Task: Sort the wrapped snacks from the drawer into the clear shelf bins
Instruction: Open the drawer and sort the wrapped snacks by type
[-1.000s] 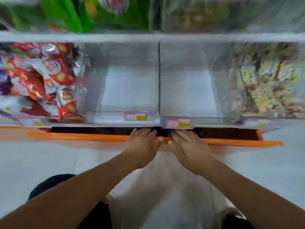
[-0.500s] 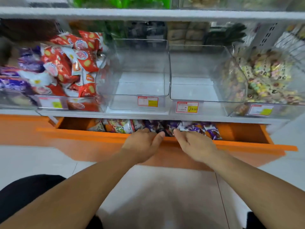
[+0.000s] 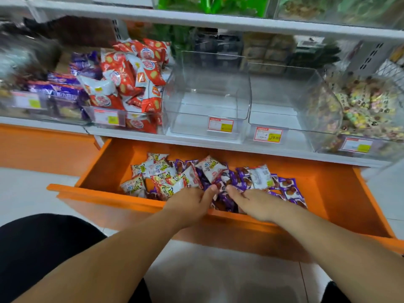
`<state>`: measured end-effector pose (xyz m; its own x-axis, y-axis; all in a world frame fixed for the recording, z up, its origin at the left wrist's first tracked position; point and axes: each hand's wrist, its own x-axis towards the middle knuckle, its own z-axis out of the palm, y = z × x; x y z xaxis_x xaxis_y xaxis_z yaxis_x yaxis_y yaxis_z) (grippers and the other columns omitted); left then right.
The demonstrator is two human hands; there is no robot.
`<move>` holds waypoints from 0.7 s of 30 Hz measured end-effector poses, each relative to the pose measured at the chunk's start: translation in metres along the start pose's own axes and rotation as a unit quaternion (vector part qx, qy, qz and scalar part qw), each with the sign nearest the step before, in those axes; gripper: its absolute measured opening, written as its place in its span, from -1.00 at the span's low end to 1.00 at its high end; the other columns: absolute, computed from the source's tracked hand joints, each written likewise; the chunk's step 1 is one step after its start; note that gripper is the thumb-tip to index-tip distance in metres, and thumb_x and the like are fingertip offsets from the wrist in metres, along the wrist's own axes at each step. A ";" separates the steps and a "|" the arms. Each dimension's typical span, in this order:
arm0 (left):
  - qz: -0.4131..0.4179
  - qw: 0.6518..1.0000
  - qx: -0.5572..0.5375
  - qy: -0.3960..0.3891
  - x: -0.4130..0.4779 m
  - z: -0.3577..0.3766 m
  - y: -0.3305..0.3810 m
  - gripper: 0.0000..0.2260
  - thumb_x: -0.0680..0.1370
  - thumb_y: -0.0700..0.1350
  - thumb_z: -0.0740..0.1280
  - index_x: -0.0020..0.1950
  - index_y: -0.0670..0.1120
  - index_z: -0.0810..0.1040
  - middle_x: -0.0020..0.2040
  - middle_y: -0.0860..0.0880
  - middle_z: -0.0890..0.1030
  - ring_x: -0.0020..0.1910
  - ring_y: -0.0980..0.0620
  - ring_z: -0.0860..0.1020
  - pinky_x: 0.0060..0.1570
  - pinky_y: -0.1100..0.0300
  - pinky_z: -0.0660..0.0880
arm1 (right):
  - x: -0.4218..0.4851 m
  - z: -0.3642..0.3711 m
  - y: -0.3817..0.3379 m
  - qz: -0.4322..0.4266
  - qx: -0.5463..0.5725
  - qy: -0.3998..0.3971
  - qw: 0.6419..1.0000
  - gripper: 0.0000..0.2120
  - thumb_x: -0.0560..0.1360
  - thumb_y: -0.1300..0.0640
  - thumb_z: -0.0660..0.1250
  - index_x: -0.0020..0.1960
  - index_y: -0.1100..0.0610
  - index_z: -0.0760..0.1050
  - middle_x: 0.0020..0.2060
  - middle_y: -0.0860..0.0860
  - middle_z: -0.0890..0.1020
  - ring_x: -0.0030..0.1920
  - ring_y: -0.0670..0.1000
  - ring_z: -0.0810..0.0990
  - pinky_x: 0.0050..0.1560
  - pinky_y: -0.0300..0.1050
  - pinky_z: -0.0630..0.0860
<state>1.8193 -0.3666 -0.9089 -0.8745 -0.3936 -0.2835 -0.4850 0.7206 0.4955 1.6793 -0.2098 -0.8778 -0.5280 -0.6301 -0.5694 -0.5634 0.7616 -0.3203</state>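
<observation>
Snacks [image 3: 209,169] heaped in orange drawer [image 3: 105,197], right under both hands. Left hand [image 3: 188,204] nearer white-yellow packs [image 3: 157,171], right hand [image 3: 258,204] sunk in purple packs [image 3: 286,189]; fingertips buried, grip cannot be told. Empty clear bins [image 3: 207,99] set straight above.

The white shelf [image 3: 196,142] mid-frame carries clear bins [image 3: 209,119] in a row; the orange drawer [image 3: 105,194] below holds wrapped snacks [image 3: 166,173].
</observation>
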 end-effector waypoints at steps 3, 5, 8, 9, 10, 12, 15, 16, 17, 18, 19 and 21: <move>-0.027 0.999 -0.024 -0.007 -0.002 -0.004 -0.005 -0.32 0.66 0.34 -0.11 -0.16 -0.13 0.56 -0.25 -0.10 0.56 -0.20 -0.03 0.56 -0.17 0.08 0.47 | 0.010 0.006 -0.004 0.026 0.022 -0.033 0.999 -0.14 0.46 -0.57 -0.26 -0.26 0.11 0.48 -0.34 0.04 0.59 -0.30 0.00 0.61 -0.06 -0.02 0.59; -0.037 0.999 -0.031 -0.005 -0.002 -0.005 -0.011 -0.29 0.66 0.34 -0.11 -0.17 -0.15 0.58 -0.25 -0.11 0.57 -0.19 -0.04 0.57 -0.14 0.08 0.47 | 0.014 0.006 -0.008 0.061 0.038 -0.091 0.993 -0.09 0.44 -0.59 -0.27 -0.24 0.15 0.49 -0.41 0.07 0.63 -0.42 -0.01 0.61 -0.12 -0.05 0.64; -0.028 0.999 -0.028 -0.021 0.001 0.000 -0.018 -0.35 0.67 0.33 -0.10 -0.22 -0.10 0.53 -0.30 -0.07 0.53 -0.25 0.01 0.54 -0.19 0.11 0.43 | 0.027 0.005 -0.010 0.106 0.027 -0.178 0.978 0.10 0.37 -0.61 -0.33 0.12 0.23 0.59 -0.33 0.13 0.68 -0.25 0.10 0.71 0.12 0.05 0.66; -0.026 0.999 -0.027 -0.032 0.004 0.002 -0.020 -0.37 0.68 0.32 -0.09 -0.23 -0.09 0.51 -0.31 -0.06 0.52 -0.28 0.02 0.53 -0.22 0.12 0.41 | 0.034 0.007 -0.009 0.112 0.029 -0.198 0.973 0.15 0.37 -0.62 -0.33 0.31 0.24 0.54 -0.21 0.17 0.72 -0.18 0.13 0.74 0.13 0.08 0.67; -0.027 0.998 -0.026 -0.043 0.008 0.004 -0.023 -0.39 0.68 0.32 -0.08 -0.24 -0.07 0.49 -0.32 -0.06 0.50 -0.29 0.02 0.52 -0.24 0.12 0.40 | 0.041 0.011 -0.008 0.115 0.042 -0.209 0.970 0.16 0.37 -0.63 -0.32 0.45 0.21 0.44 -0.06 0.21 0.74 -0.13 0.14 0.75 0.12 0.11 0.67; -0.034 0.998 -0.006 -0.057 0.018 0.007 -0.030 -0.39 0.67 0.33 -0.08 -0.26 -0.06 0.47 -0.34 -0.05 0.50 -0.31 0.02 0.51 -0.26 0.12 0.39 | 0.055 0.023 -0.005 0.106 0.078 -0.193 0.972 0.16 0.34 -0.67 -0.27 0.59 0.14 0.26 0.01 0.17 0.74 -0.14 0.12 0.76 0.07 0.12 0.68; -0.033 0.996 0.045 -0.066 0.042 0.015 -0.034 -0.37 0.67 0.33 -0.09 -0.22 -0.08 0.52 -0.30 -0.06 0.55 -0.28 0.01 0.54 -0.24 0.10 0.45 | 0.068 0.037 0.004 0.069 0.087 -0.161 0.981 0.20 0.31 -0.69 -0.28 0.57 0.15 0.29 -0.24 0.01 0.74 -0.13 0.10 0.75 0.10 0.07 0.65; -0.032 0.996 0.048 -0.070 0.052 0.019 -0.031 -0.37 0.67 0.32 -0.09 -0.18 -0.08 0.55 -0.28 -0.07 0.57 -0.25 0.00 0.56 -0.22 0.09 0.48 | 0.071 0.037 0.009 0.069 0.082 -0.153 0.982 0.14 0.37 -0.65 -0.28 0.53 0.15 0.35 -0.11 0.06 0.75 -0.03 0.09 0.73 0.17 0.04 0.61; -0.027 0.996 0.046 -0.073 0.062 0.025 -0.026 -0.39 0.68 0.31 -0.08 -0.14 -0.07 0.56 -0.26 -0.06 0.58 -0.23 -0.01 0.57 -0.20 0.08 0.50 | 0.076 0.034 0.018 0.074 0.078 -0.141 0.984 0.10 0.40 -0.62 -0.29 0.43 0.17 0.46 0.00 0.10 0.73 0.04 0.09 0.71 0.25 0.02 0.56; -0.019 0.996 0.040 -0.074 0.072 0.033 -0.019 -0.40 0.68 0.31 -0.08 -0.10 -0.06 0.57 -0.26 -0.05 0.58 -0.22 -0.01 0.57 -0.18 0.07 0.52 | 0.081 0.030 0.030 0.083 0.077 -0.124 0.986 0.10 0.37 -0.61 -0.29 0.28 0.18 0.57 0.04 0.14 0.72 0.08 0.10 0.69 0.30 0.04 0.52; -0.005 0.997 0.031 -0.072 0.083 0.041 -0.010 -0.42 0.68 0.30 -0.08 -0.07 -0.04 0.58 -0.26 -0.04 0.57 -0.21 -0.02 0.57 -0.14 0.05 0.55 | 0.087 0.026 0.045 0.096 0.082 -0.098 0.987 0.09 0.36 -0.62 -0.29 0.22 0.16 0.60 0.10 0.17 0.70 0.15 0.14 0.67 0.34 0.06 0.48; 0.013 0.997 -0.001 -0.070 0.104 0.059 0.006 -0.48 0.68 0.29 -0.07 -0.07 -0.01 0.53 -0.25 -0.01 0.54 -0.20 -0.02 0.56 -0.13 0.04 0.53 | 0.102 0.018 0.081 0.138 0.122 -0.030 0.982 0.00 0.47 -0.57 -0.25 0.42 0.12 0.48 0.37 0.19 0.55 0.37 0.19 0.51 0.41 0.07 0.37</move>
<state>1.7265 -0.3695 -0.9844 -0.8772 -0.2912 -0.3816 -0.4620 0.7281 0.5063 1.5907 -0.2099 -0.9755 -0.5968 -0.3890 -0.7018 -0.2308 0.9209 -0.3142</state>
